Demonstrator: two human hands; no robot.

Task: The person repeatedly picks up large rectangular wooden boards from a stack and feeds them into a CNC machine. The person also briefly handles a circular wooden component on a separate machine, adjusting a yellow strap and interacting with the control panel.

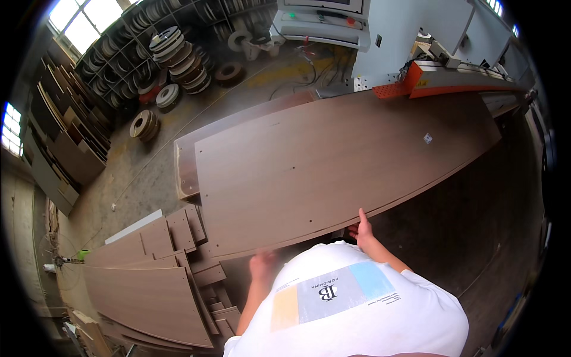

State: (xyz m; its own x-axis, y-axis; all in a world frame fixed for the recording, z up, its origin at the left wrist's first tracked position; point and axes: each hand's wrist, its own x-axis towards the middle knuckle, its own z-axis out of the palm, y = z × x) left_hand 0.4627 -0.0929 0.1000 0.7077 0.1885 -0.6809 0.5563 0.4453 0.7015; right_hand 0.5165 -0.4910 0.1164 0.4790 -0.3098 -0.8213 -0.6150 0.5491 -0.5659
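A long brown wood-grain panel [333, 160] lies in front of me, reaching toward the orange and grey machine [440, 77] at the far right. My right hand [363, 231] grips its near edge with the thumb on top. Further left along the same near edge, my left hand [262, 264] is blurred, its fingers under or against the edge. A second, similar panel [189, 160] lies beneath it and sticks out at the left.
Stacks of smaller brown panels [154, 285] lie on the floor at the lower left. Rolls of edge banding [178, 59] and shelves of rolls stand at the back left. Board offcuts lean on the left wall [65, 149].
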